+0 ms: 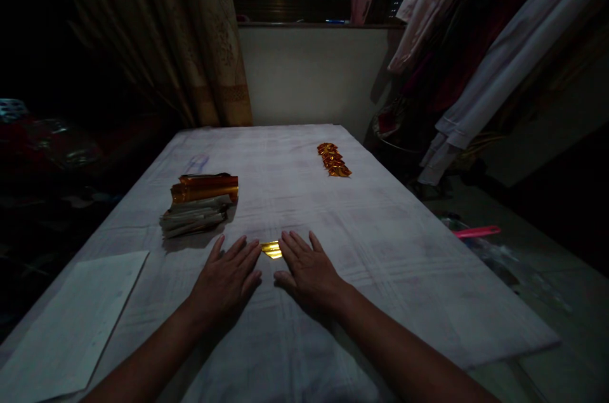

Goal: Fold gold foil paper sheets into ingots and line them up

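Note:
A small strip of shiny gold foil paper lies flat on the cloth-covered table, between my two hands. My left hand rests palm down with its fingers stretched out, fingertips at the foil's left end. On the other side, my right hand is also flat and spread, its fingertips over the foil's right end. Farther back to the left sits a stack of gold and grey foil paper sheets. A row of folded gold foil pieces lies toward the back right.
White paper or board lies at the table's left front. A curtain hangs behind at the left, and clothes hang at the right. On the window sill stands a pink cup. A pink-handled item is beyond the right edge.

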The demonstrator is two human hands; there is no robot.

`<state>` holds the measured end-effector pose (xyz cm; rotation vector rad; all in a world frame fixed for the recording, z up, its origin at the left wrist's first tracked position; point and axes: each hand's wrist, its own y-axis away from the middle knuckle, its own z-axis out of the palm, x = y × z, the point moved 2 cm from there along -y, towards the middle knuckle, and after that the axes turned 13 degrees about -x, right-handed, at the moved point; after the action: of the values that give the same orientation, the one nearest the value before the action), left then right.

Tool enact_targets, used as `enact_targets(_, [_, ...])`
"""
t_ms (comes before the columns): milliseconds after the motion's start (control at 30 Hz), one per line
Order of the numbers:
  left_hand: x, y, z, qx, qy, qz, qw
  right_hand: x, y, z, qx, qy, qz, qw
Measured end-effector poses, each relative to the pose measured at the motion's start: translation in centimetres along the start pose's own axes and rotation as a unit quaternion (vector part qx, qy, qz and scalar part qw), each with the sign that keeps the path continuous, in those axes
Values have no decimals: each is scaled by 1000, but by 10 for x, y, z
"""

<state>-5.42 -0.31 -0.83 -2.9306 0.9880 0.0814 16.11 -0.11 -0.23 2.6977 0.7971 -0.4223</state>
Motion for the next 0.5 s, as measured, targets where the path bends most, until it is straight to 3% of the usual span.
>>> enact_targets(200, [-4, -1, 0, 3, 23, -58, 998, 22, 13, -2, 0, -5, 43, 999])
enact_targets(367, [10, -17, -14, 33, 41, -100, 994, 20, 12, -1, 13, -20, 38, 999])
enact_targets(500, [22, -36, -25, 18, 86, -127, 988, 19, 15, -1, 27, -23, 36, 999])
